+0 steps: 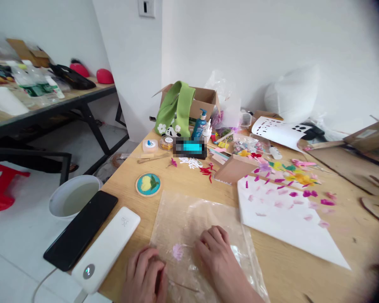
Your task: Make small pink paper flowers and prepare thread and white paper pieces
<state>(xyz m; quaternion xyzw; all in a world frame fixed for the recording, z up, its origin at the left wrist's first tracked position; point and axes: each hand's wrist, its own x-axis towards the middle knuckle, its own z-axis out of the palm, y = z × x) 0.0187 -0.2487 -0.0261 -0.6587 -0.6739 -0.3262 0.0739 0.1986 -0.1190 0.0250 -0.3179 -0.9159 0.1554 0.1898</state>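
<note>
A clear plastic bag (205, 210) lies flat on the table before me. On it rests a small pale purple flower (177, 251), its thin stem running toward my right hand (219, 259). That hand is closed, fingers curled down against the plastic; what they hold, if anything, is hidden beneath them. My left hand (145, 275) is at the bag's lower left edge, also closed with bent fingers, and I cannot see what is in it. A thin brown stem (185, 286) lies on the plastic between the hands.
Left of the bag lie a black phone (82, 229) and a white power bank (109, 250). A round flower-patterned piece (148, 184) sits beyond. White paper (271, 214) with scattered petals is at right. A bucket (74, 195) stands below the table's left edge.
</note>
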